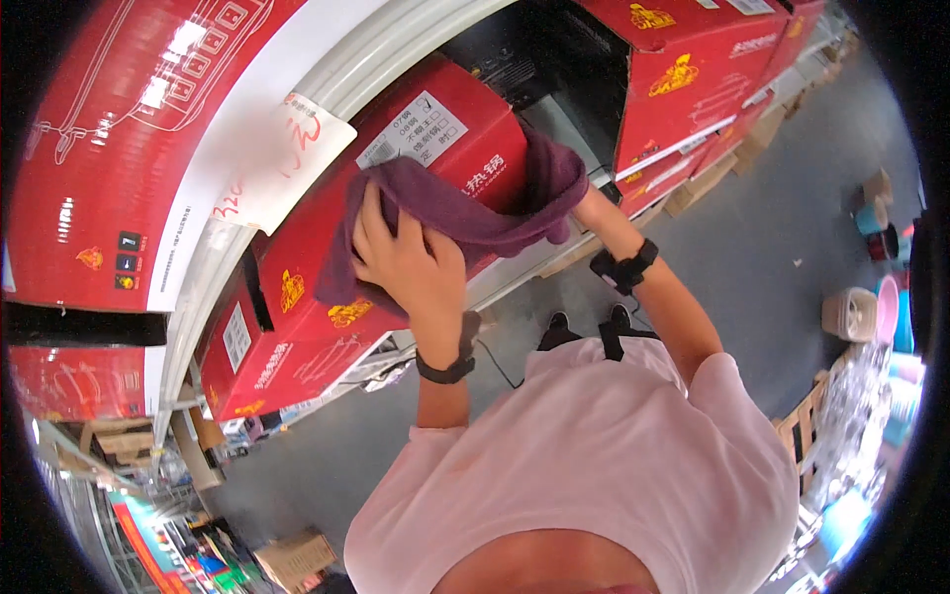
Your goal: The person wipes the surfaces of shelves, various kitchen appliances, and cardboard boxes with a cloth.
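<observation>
A purple cloth (475,215) stretches between my two hands over a long red cookware carton (445,111) on a shelf. My left hand (415,260) grips the cloth's left part, its fingers partly under a fold and close to the carton. On the right, my right hand (586,206) holds the other end; cloth hides most of its fingers. The carton bears yellow emblems and a white label with print and a tick mark. Each wrist wears a black band.
A white shelf rail (334,82) with a handwritten paper tag (297,163) runs beyond the carton. More red cartons (690,89) stand at the right, beside a dark recess. Plastic tubs (850,315) stand across the grey floor, and a cardboard box (295,560) lies at lower left.
</observation>
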Action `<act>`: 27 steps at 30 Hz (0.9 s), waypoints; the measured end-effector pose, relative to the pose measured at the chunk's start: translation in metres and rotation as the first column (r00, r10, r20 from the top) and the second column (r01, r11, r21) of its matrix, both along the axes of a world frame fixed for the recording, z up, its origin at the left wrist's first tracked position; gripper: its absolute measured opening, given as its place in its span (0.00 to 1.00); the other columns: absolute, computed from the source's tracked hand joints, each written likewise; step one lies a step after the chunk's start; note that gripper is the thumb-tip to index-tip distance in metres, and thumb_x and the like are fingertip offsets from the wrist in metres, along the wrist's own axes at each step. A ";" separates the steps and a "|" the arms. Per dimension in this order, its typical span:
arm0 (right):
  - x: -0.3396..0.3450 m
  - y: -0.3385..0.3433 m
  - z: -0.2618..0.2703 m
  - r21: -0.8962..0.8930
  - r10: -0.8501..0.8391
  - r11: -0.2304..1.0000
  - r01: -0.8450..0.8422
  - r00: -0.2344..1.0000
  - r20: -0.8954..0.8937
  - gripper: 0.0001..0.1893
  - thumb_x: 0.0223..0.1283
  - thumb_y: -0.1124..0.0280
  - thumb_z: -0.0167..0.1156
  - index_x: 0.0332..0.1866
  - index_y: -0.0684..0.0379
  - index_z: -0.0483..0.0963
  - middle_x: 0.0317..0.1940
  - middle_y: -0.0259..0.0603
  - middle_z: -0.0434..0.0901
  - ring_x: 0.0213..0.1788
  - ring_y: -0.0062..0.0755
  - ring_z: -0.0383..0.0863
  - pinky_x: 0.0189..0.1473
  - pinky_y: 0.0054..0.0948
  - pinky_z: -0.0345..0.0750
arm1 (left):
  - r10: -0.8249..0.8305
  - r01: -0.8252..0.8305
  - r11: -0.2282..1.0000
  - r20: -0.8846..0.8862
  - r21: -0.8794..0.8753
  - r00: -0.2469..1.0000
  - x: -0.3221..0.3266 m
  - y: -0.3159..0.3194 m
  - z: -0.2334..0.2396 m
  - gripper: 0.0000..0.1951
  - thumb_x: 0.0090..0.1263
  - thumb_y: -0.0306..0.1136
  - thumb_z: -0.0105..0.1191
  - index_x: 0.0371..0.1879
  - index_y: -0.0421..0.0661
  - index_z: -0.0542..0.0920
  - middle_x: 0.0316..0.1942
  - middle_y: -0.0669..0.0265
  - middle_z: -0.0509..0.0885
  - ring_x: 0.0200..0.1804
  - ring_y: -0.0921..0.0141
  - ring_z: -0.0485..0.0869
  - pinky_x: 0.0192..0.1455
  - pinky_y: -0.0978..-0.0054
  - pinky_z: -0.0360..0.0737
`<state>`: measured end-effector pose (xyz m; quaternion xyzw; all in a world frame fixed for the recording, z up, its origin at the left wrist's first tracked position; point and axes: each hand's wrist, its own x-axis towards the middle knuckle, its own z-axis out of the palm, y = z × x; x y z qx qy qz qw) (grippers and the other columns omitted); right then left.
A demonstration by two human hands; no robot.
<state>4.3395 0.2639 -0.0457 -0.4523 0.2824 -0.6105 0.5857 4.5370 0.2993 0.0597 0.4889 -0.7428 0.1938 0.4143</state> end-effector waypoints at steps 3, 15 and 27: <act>-0.016 -0.039 0.017 -0.116 -0.002 0.993 -0.012 0.993 -0.119 0.25 0.68 0.61 0.47 0.65 0.64 0.59 0.63 0.45 0.63 0.63 0.36 0.66 0.68 0.37 0.63 | -0.002 -0.009 0.996 0.119 0.092 0.993 -0.020 -0.009 0.020 0.17 0.60 0.31 0.50 0.48 0.46 0.81 0.59 0.55 0.75 0.60 0.54 0.73 0.61 0.52 0.64; -0.015 -0.001 -0.029 -0.145 0.092 0.982 -0.122 0.976 -0.198 0.21 0.62 0.64 0.48 0.56 0.64 0.61 0.56 0.45 0.64 0.59 0.39 0.67 0.68 0.42 0.61 | 0.017 -0.022 0.999 0.191 0.024 0.981 -0.030 -0.013 0.018 0.15 0.65 0.34 0.51 0.46 0.38 0.80 0.54 0.51 0.79 0.54 0.51 0.78 0.56 0.57 0.73; -0.020 -0.054 -0.030 -0.164 0.093 0.978 -0.126 0.977 -0.194 0.16 0.56 0.66 0.49 0.48 0.64 0.63 0.49 0.45 0.65 0.54 0.42 0.68 0.68 0.46 0.59 | 0.103 -0.122 0.989 0.209 0.083 0.972 -0.039 -0.023 0.024 0.15 0.68 0.35 0.47 0.44 0.37 0.81 0.52 0.51 0.80 0.55 0.53 0.78 0.59 0.59 0.72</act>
